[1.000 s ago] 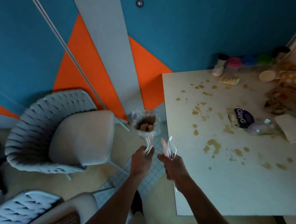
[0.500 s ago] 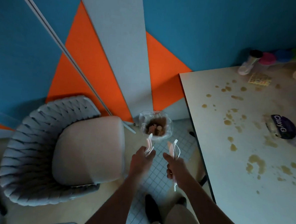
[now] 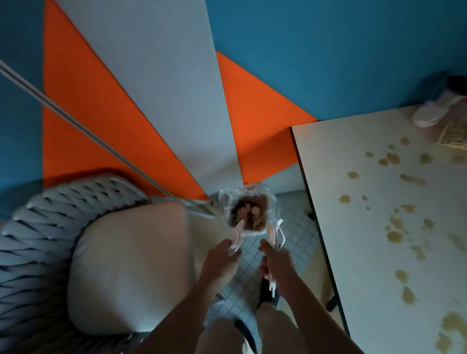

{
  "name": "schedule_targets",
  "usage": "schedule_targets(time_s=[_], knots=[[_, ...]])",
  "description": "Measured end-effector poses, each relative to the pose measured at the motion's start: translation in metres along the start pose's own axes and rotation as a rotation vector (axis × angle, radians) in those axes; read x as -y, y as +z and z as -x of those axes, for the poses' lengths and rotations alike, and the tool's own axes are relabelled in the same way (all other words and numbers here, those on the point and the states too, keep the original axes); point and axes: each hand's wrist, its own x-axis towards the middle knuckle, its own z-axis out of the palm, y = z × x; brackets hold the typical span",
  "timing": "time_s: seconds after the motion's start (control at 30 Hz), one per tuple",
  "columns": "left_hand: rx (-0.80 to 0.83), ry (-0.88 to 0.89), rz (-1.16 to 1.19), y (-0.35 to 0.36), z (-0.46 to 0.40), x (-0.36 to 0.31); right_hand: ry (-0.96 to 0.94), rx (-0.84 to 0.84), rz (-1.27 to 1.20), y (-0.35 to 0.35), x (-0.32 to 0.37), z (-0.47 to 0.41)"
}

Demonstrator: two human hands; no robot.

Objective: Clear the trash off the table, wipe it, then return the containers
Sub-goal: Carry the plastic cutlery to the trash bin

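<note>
Left hand (image 3: 221, 261) grips plastic spoons (image 3: 237, 236), right hand (image 3: 275, 264) grips plastic forks (image 3: 278, 233), both just short of the lined bin (image 3: 248, 212); stained surface (image 3: 387, 241) right of the bin.

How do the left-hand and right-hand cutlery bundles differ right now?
The left hand holds pale pink cutlery reaching the rim of the trash bin; the right hand holds a bundle with a white fork, beside the bin. The right bundle's handles stick out below the fist. Both are plastic and gripped upright.

A blue, orange and grey wall (image 3: 156, 71) is backing a woven grey armchair (image 3: 58, 248) standing on tiled floor (image 3: 291, 235) in dim light.
</note>
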Motion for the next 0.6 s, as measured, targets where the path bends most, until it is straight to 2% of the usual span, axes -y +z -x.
schedule_targets(time_s=[0.23, 0.33, 0.43, 0.53, 0.6], knots=[[0.077, -0.018, 0.16, 0.023, -0.103, -0.013, 0.011, -0.024, 0.022, 0.018, 0.026, -0.1], [0.101, 0.085, 0.173, 0.048, -0.169, -0.005, 0.023, -0.062, -0.097, 0.032, 0.01, -0.178], [0.144, 0.072, 0.194, 0.081, -0.25, 0.018, 0.011, -0.066, -0.122, 0.047, -0.013, -0.256], [0.188, -0.002, 0.06, 0.123, -0.344, 0.056, 0.036, -0.089, -0.18, 0.062, -0.042, -0.331], [0.15, 0.038, 0.005, 0.152, -0.407, 0.078, 0.012, -0.125, -0.238, 0.07, -0.061, -0.384]])
